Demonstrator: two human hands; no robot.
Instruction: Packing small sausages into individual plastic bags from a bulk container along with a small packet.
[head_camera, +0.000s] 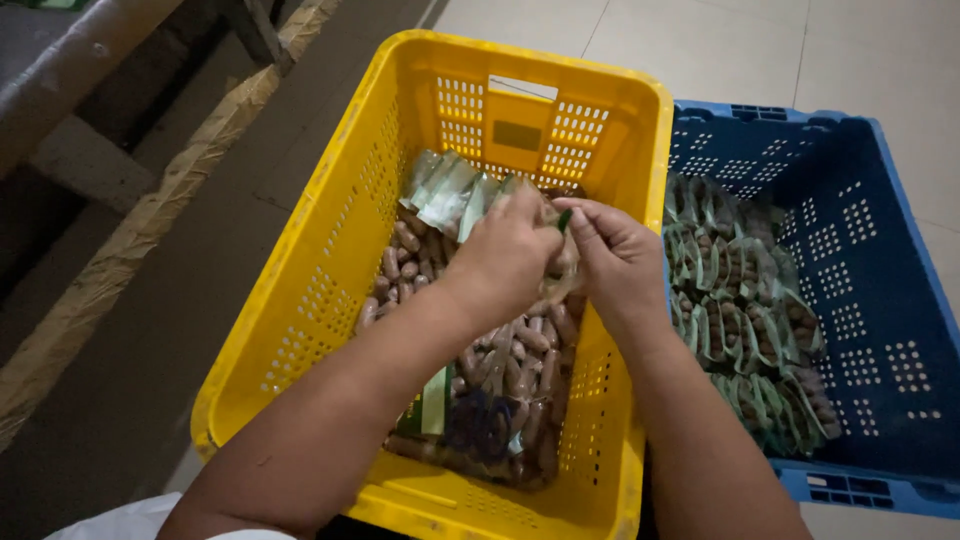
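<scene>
Both your hands are over the yellow crate (330, 290), working one clear pouch (562, 268) between them. Left hand (510, 255) is closed around the pouch's upper edge, fingers curled and pressed together on the film; right hand (615, 255) pinches the same top edge from the other side, thumb and forefinger nipped on what looks like a green strip at the mouth (too small to say for sure). The pouch hangs just above the loose brown sausage-like pieces (515, 350) in the yellow crate, with a few empty green-and-clear bags (450, 190) stacked at the far end. The blue crate (880, 300) touching on your right holds rows of filled pouches (745, 310). My read: you're at the mouth of the pouch, opening or closing it, I can't tell which, and its fill level is hidden behind your hands. The next move likely calls for a steady two-sided pinch so the film stays square and nothing spills back into the pile.
</scene>
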